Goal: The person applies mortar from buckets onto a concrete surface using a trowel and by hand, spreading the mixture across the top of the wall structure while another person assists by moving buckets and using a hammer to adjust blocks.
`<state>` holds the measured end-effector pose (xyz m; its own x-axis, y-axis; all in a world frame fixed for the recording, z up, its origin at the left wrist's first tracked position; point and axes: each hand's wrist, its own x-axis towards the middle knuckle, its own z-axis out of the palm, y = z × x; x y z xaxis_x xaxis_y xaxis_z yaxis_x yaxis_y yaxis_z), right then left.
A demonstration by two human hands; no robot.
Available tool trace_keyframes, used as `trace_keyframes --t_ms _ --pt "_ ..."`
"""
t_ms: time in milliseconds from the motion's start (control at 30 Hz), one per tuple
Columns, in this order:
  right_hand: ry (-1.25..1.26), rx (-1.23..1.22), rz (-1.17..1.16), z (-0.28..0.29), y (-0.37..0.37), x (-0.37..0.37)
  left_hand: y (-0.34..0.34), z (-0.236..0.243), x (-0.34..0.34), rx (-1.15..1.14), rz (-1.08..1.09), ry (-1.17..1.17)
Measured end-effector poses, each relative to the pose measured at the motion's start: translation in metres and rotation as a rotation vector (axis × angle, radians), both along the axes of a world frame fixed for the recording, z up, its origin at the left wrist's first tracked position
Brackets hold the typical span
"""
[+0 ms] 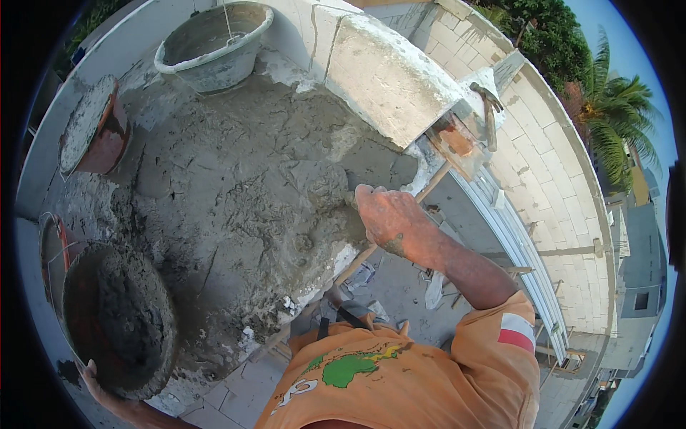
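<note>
My left hand is at the lower left, gripping the rim of a mortar-caked bucket. The bucket tilts with its mouth toward me, and wet grey mortar coats its inside. My right hand is closed in a fist low over the right edge of the slab, with mortar stuck on the wrist. What it grips is hidden behind the knuckles and smeared mortar. Beneath and left of that fist, a thick, uneven layer of wet mortar covers the slab. A smoother grey patch lies just beyond the fist.
A large grey tub stands at the back, and a reddish bucket leans at the left wall. A hammer lies on the block wall at right. Past the slab's wood-edged side is a drop with metal channels and debris.
</note>
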<state>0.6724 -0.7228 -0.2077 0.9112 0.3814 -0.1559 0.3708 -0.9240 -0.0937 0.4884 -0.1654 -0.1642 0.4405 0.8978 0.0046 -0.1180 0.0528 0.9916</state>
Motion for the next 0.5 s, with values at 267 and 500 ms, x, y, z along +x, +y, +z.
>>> trace_keyframes --t_ms 267,500 --pt "0.008 -0.108 -0.282 0.02 -0.07 0.007 0.036 -0.021 -0.012 -0.061 -0.063 0.046" --pt "0.323 0.03 -0.35 0.005 -0.094 -0.026 0.066 -0.045 -0.022 0.226 -0.054 0.025"
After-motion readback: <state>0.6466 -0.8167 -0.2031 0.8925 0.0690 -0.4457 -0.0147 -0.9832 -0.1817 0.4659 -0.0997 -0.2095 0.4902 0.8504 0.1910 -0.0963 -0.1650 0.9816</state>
